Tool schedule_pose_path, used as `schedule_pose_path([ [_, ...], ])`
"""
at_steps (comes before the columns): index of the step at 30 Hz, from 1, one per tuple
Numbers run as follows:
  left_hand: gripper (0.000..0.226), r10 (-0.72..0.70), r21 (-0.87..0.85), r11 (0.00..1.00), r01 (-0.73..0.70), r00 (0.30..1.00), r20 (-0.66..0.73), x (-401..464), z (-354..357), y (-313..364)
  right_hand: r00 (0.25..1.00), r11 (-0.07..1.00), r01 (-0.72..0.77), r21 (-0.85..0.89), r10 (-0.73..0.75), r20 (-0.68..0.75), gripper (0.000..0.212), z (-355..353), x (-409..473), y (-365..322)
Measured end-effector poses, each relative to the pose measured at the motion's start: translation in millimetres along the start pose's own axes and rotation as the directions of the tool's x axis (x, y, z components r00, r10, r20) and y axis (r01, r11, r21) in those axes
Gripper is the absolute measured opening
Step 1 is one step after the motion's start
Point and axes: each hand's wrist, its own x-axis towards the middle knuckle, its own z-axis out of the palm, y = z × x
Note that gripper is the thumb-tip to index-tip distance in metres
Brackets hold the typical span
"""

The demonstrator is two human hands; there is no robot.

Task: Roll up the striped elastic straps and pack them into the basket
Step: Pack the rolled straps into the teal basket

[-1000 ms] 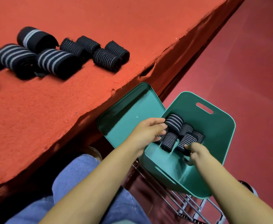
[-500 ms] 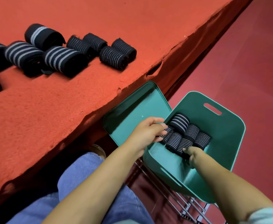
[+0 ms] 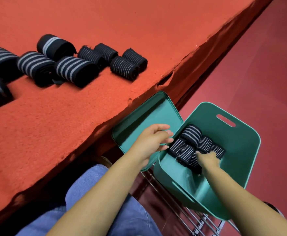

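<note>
Red felt covers the counter (image 3: 88, 116), where rolled striped straps (image 3: 74, 70) wait well apart from the green basket (image 3: 241, 150) below its edge. Inside the basket, packed rolls (image 3: 190, 140) lie side by side, probably to save room. The left hand (image 3: 153, 142) reaches over the basket's near wall, fingers (image 3: 165, 148) loosely curled, touching the nearest roll. The right hand (image 3: 207, 160) presses into the rolls; whether it grips one I cannot tell.
</note>
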Motion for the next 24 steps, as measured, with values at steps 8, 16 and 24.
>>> schedule_pose_path([
  [8,0.013,0.153,-0.084,0.982,-0.166,0.977,-0.148,-10,-44,46,0.529,0.526,0.849,0.053,-0.842,-0.109,0.049,10,-89,-104],
  [16,0.012,0.232,-0.194,0.927,-0.321,0.897,-0.376,-13,-119,98,0.420,0.414,0.891,0.186,-0.908,0.006,0.046,49,-114,-243],
  [24,0.018,0.010,-0.309,0.945,-0.109,0.952,-0.307,48,-124,126,0.624,0.651,0.737,0.182,-0.759,0.185,0.046,83,-94,-307],
])
